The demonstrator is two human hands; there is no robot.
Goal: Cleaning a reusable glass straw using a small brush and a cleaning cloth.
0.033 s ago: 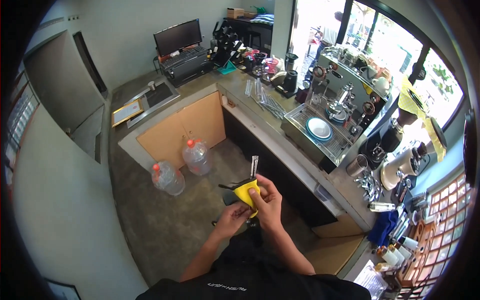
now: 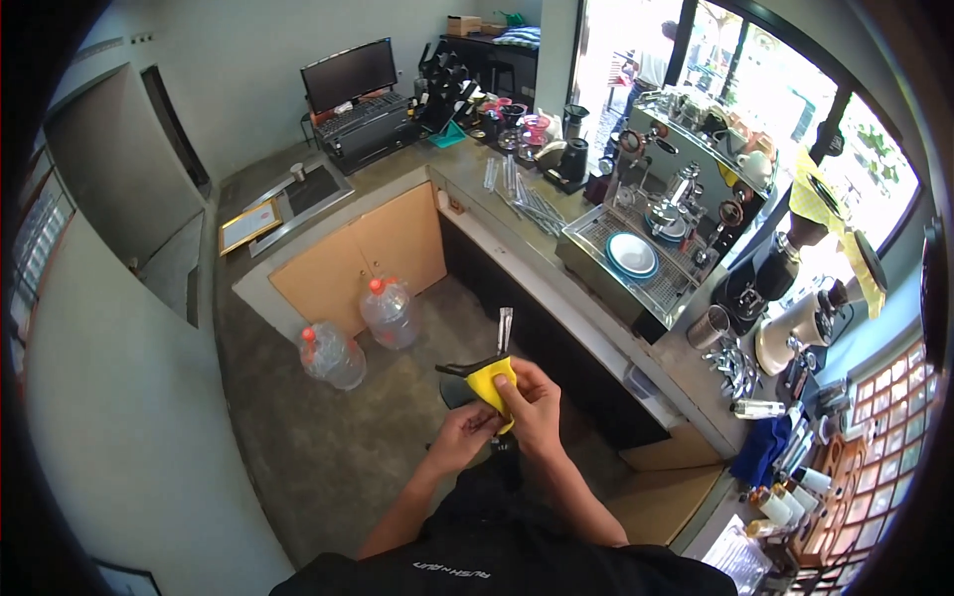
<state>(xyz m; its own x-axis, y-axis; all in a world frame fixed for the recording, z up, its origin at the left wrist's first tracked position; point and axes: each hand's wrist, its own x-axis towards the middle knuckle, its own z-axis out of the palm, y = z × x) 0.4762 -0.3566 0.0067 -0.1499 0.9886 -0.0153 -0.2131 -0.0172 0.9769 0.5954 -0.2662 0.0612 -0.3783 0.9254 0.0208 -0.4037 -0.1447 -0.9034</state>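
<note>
Cloth (image 2: 488, 381), yellow with a black edge, is bunched between both hands above the floor (image 2: 323, 442), in front of the black shirt (image 2: 517, 551). A clear, shiny rod (image 2: 505, 330) sticks out past its far end; the long axis runs nearly straight away from the body, free tip outward, lower part hidden. I see the right hand (image 2: 537, 405) pinching the cloth, thumb flat on the near face, fingers curled behind. The left hand (image 2: 465, 437) pinches the lower end; I cannot tell whether those fingers press on the rod inside. A black corner juts left. Rightward, the ledge (image 2: 542, 280) below the surface (image 2: 457, 167) slants past the tip, apart from it. On the left I get more room, floor running to the wall (image 2: 109, 348), with two bottles (image 2: 388, 316) standing ahead-left near the cupboard (image 2: 397, 233).
</note>
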